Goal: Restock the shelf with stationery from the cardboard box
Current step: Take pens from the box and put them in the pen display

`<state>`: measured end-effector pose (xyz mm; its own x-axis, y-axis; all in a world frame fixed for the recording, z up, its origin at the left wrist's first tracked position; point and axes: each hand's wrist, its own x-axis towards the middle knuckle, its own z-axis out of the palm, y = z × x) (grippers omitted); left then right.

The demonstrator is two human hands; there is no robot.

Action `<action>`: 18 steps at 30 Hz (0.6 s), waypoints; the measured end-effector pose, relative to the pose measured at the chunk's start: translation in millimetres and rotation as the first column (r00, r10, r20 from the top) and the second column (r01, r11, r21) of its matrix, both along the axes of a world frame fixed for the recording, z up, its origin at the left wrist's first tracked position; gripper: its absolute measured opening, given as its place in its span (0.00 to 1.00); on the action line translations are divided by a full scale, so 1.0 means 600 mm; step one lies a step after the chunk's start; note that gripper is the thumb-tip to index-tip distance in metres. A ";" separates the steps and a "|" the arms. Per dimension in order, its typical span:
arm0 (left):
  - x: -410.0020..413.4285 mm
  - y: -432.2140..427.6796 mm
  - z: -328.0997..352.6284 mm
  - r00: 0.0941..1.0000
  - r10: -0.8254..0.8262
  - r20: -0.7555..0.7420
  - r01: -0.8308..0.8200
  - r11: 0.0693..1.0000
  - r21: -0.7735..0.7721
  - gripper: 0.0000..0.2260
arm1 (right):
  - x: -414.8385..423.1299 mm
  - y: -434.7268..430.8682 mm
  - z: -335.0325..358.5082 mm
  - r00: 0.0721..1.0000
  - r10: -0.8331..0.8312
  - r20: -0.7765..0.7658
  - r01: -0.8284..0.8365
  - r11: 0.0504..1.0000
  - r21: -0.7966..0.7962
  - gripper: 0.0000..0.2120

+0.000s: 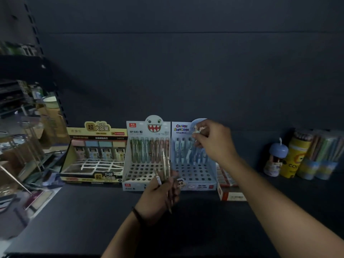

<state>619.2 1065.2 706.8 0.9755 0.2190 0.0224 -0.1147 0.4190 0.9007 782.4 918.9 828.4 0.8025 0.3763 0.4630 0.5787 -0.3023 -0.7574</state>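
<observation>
A bundle of pens (pixel 166 165) is gripped in the left hand (pixel 158 192), held at the near edge of the middle display box (pixel 147 171), which is marked "LANTU" and "MP 8283". 1 pen (pixel 197 129) is pinched at its top by the right hand (pixel 212 140) over the blue box (pixel 193 173) lettered "CRAYON SHINCHAN", just right. A yellow box (pixel 96 130) printed "1=10" is set at the left on the dark shelf (pixel 93 211).

Left clutter (pixel 24 149) blurred, edge-cut; pens (pixel 166 164) in left hand (pixel 158 196) smeared; item (pixel 197 129) pinched by right hand (pixel 214 142) unidentifiable; red-white box (pixel 231 196) half behind forearm (pixel 247 175)
</observation>
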 end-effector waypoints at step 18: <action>-0.015 0.000 0.007 0.998 0.057 0.011 -0.052 0.963 -0.266 0.09 | -0.025 0.098 -0.027 0.983 -0.070 0.169 0.103 0.975 -0.195 0.10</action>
<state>610.2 1065.4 711.0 0.9619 0.2723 -0.0257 -0.1597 0.6355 0.7554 767.5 977.8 812.3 0.7576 0.4074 0.5100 0.6525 -0.4937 -0.5749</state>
